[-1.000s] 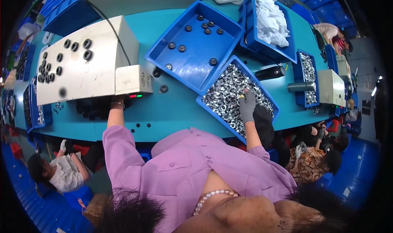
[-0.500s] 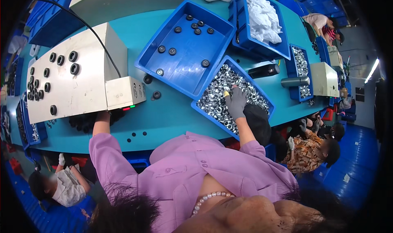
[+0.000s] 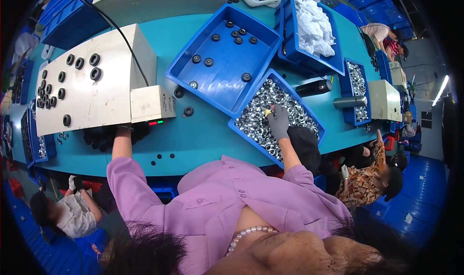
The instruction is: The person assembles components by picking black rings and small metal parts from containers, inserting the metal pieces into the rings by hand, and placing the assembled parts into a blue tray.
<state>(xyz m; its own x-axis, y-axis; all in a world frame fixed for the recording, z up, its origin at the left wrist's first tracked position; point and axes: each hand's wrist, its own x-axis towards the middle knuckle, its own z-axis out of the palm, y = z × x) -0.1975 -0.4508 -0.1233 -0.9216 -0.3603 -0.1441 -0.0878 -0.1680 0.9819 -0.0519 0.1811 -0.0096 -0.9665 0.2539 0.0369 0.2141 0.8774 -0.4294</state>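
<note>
My right hand (image 3: 279, 123), in a grey glove with a yellow patch at one fingertip, is over a blue bin (image 3: 251, 142) of small shiny metal rings (image 3: 256, 118). Its fingers are bent together among the rings; what they pinch, if anything, is too small to make out. My left hand reaches under the front edge of a cream-coloured metal box (image 3: 111, 101); only the wrist (image 3: 123, 132) shows and the fingers are hidden. Dark round parts (image 3: 96, 139) lie heaped around that wrist. Several black rings (image 3: 95, 74) rest on top of the box.
A larger blue bin (image 3: 222, 86) holding several black wheel-like parts overlaps the metal-ring bin. Behind are a crate with white plastic film (image 3: 313, 26) and a black bottle (image 3: 314, 87). A cable (image 3: 128, 45) crosses the box. Co-workers sit on both sides (image 3: 77, 214).
My right hand's fingers, spread over the metal rings before, are now drawn together. My left hand stays under the box. The whole view has shifted slightly, and a co-worker at right has raised an arm.
</note>
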